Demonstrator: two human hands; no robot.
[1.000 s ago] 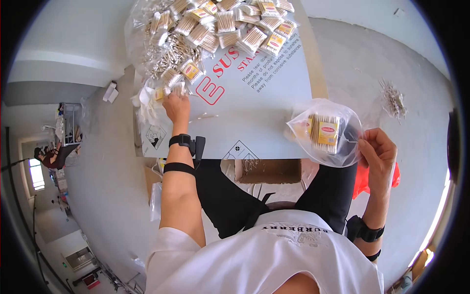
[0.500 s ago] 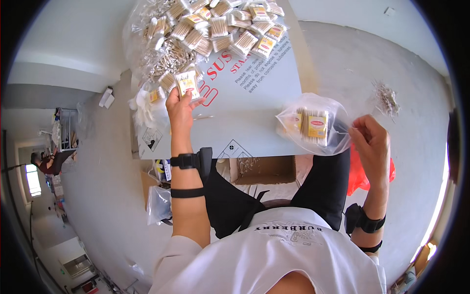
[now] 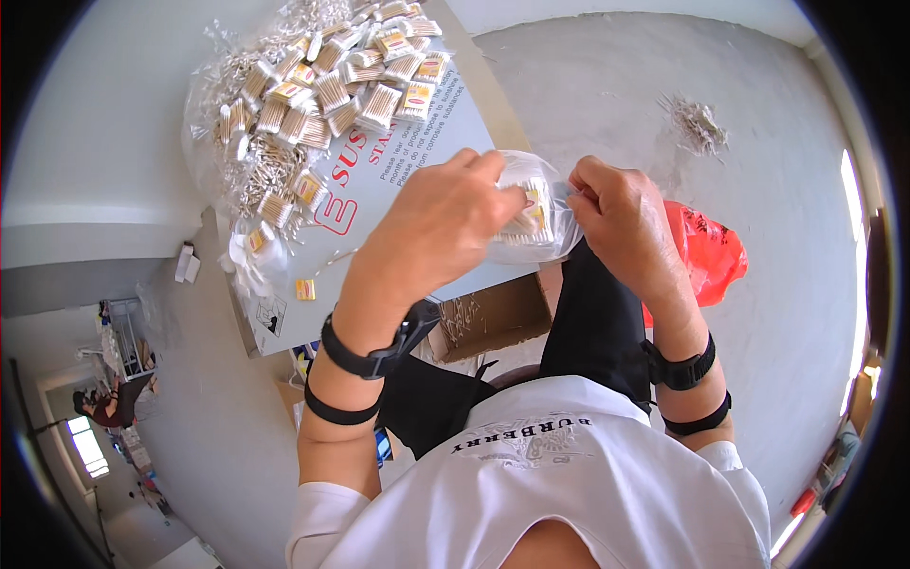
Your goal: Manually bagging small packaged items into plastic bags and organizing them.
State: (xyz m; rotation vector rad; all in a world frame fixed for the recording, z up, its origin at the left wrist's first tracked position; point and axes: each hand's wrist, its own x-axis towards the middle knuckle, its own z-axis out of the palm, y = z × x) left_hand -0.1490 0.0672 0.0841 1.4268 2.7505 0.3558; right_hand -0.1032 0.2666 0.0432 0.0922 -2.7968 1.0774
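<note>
My left hand (image 3: 445,218) reaches over the clear plastic bag (image 3: 519,254), its fingers curled and pressed onto a yellow-labelled pack of cotton swabs (image 3: 536,213) at the bag's mouth. Part of that pack is hidden behind the hand, as is most of the bag's contents. On the other side, my right hand (image 3: 626,213) pinches the bag's rim between thumb and fingers. The bag lies at the near right edge of the table (image 3: 403,213).
A heap of swab packs (image 3: 332,92) and loose cotton swabs (image 3: 261,175) covers the table's far left. One small yellow pack (image 3: 304,289) lies near its left corner. Below the table sits an open cardboard box (image 3: 498,318). A red plastic bag (image 3: 706,251) is beside my right forearm.
My left hand has swung from the heap to the right with a swab pack, over to the clear bag. My right hand still grips the bag's rim. The view has shifted.
</note>
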